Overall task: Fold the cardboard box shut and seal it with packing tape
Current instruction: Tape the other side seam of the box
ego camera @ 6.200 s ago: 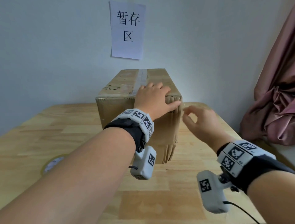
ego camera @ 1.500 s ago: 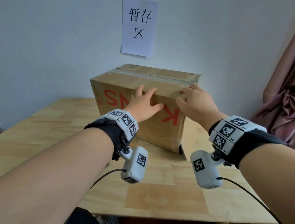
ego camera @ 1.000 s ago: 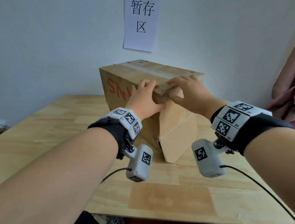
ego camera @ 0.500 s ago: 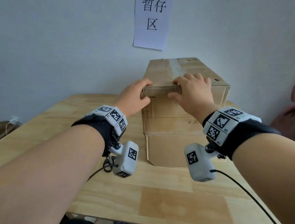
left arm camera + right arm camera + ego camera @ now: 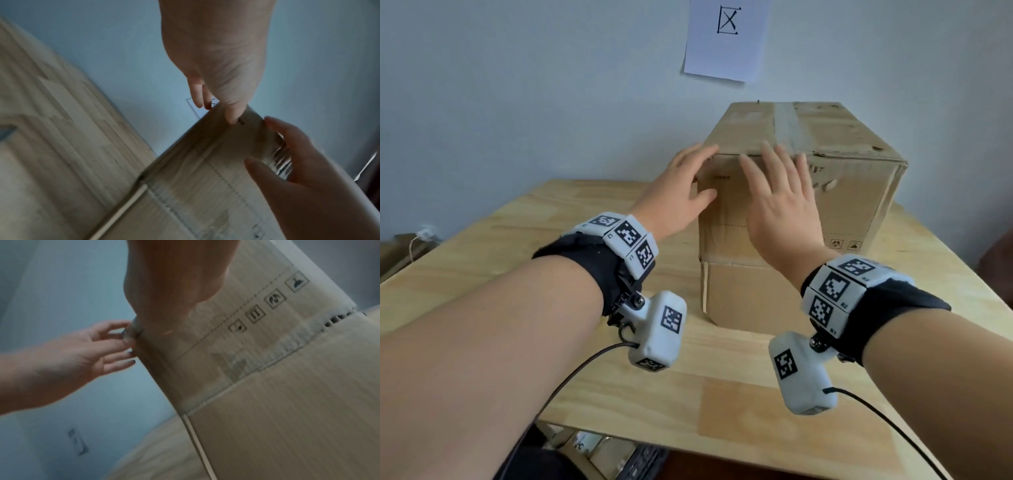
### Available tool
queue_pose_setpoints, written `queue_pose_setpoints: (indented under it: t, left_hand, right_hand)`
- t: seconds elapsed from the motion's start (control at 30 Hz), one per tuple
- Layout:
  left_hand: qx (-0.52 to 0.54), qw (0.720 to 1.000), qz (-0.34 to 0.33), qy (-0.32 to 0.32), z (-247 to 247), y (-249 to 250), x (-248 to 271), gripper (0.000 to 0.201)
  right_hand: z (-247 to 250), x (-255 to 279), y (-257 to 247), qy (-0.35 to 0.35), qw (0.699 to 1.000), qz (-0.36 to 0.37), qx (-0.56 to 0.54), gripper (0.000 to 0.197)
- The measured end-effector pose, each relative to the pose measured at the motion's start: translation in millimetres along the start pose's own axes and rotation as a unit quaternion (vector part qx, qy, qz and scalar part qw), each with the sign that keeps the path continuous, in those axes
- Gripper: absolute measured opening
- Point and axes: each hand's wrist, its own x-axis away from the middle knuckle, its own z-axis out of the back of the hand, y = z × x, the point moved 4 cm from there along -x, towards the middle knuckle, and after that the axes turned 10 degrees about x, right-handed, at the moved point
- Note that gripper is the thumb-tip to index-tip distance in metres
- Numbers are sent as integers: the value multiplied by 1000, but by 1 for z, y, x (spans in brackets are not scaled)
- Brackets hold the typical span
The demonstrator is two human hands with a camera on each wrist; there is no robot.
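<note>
The brown corrugated cardboard box point(image 5: 801, 219) stands on the pale wooden table point(image 5: 517, 246) near the wall, its top flaps closed under a strip of clear tape point(image 5: 786, 128). The left hand point(image 5: 678, 195), fingers spread and straight, touches the box's near-left top corner. The right hand point(image 5: 779, 209), fingers straight and splayed, lies against its near face.

Left hand point(image 5: 216, 53) is reaching to the cardboard box point(image 5: 195, 186) top corner, fingers point(image 5: 233, 115) touching its edge. Right hand point(image 5: 304, 170) is lying open against the box face. Image is blurring.
</note>
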Motion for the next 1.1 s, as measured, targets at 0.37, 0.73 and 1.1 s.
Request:
queue_pose_setpoints:
  t: [0.37, 0.73, 1.1]
  left_hand:
    - [-190, 960, 195, -69, 26, -96, 96, 43]
    - [-263, 868, 388, -162, 29, -179, 141, 71]
    - [-189, 910, 357, -98, 23, -211, 141, 50]
  right_hand:
    - [-61, 31, -96, -329, 925, 93, -169, 40]
    - [-120, 16, -172, -403, 886, 124, -195, 35]
    - [-161, 18, -197, -455, 860, 95, -210, 45]
